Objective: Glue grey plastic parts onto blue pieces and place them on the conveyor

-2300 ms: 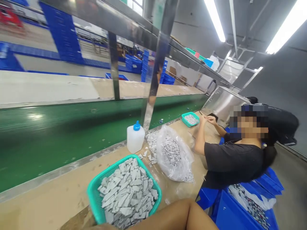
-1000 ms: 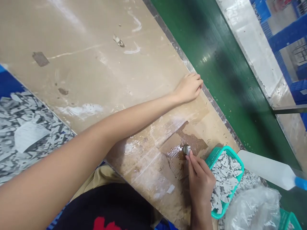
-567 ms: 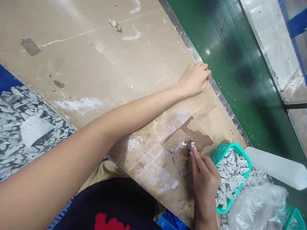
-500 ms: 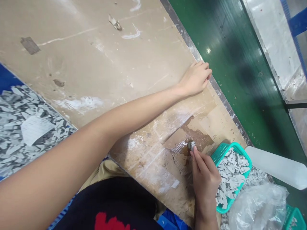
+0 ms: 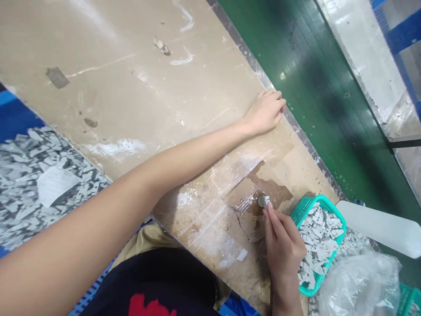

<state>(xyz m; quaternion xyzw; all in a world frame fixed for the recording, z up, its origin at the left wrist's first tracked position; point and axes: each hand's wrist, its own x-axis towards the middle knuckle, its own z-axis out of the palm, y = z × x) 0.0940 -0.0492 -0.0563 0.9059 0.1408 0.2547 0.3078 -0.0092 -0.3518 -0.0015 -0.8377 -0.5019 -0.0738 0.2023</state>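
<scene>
My right hand (image 5: 284,245) pinches a small grey-white plastic piece (image 5: 266,200) between thumb and fingertips. Just left of the piece lies a small round metal disc (image 5: 261,200), on a wet, torn patch of brown cardboard (image 5: 276,188). Whether piece and disc touch, I cannot tell. My left arm stretches across the worktable (image 5: 131,101). At the far end my left hand (image 5: 267,112) is closed, its fingers curled over the table's metal edge (image 5: 302,136); its palm is hidden.
A turquoise basket (image 5: 342,228) of grey-white pieces stands right of my right hand. Beyond it are a white bottle-like container (image 5: 381,226) and a clear plastic bag (image 5: 362,285). More pieces (image 5: 23,184) with a paper slip (image 5: 55,184) fill the left side. A green surface (image 5: 296,87) runs past the edge.
The view has shifted slightly. My right hand has drawn the small piece a little to the right, and more of the round disc shows. My left hand keeps its place on the edge.
</scene>
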